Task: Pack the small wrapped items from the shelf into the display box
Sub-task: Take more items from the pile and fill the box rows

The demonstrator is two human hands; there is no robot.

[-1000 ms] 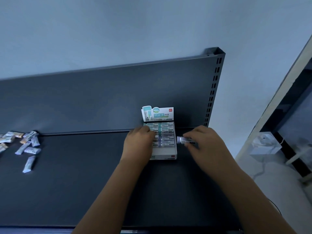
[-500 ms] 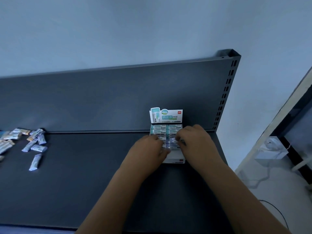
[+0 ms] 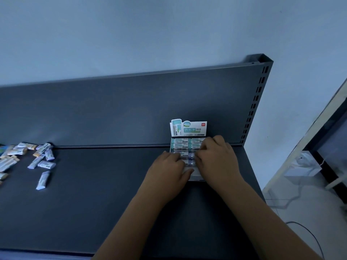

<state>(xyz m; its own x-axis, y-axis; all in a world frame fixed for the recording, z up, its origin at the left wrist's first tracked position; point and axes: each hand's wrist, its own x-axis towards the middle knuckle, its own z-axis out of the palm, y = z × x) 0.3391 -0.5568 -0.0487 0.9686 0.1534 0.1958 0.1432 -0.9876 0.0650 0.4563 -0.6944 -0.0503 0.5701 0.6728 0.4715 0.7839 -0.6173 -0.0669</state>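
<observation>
Left hand (image 3: 169, 170) gripping near-left corner of display box (image 3: 194, 176), steadying it; right hand (image 3: 216, 160) curling fingers onto packed rows, pinching or pressing, cannot tell. Should be seating each piece flat, level with neighbours. One box, wrapped items (image 3: 181, 145) filling two columns; roughly a dozen loose items (image 3: 46, 164) lying far left on shelf (image 3: 112, 194)

We count one display box (image 3: 188, 129), left hand (image 3: 169, 169) plus right hand (image 3: 217, 160), and roughly a dozen loose wrapped items (image 3: 45, 165), shelf's (image 3: 93, 203) left edge.
</observation>
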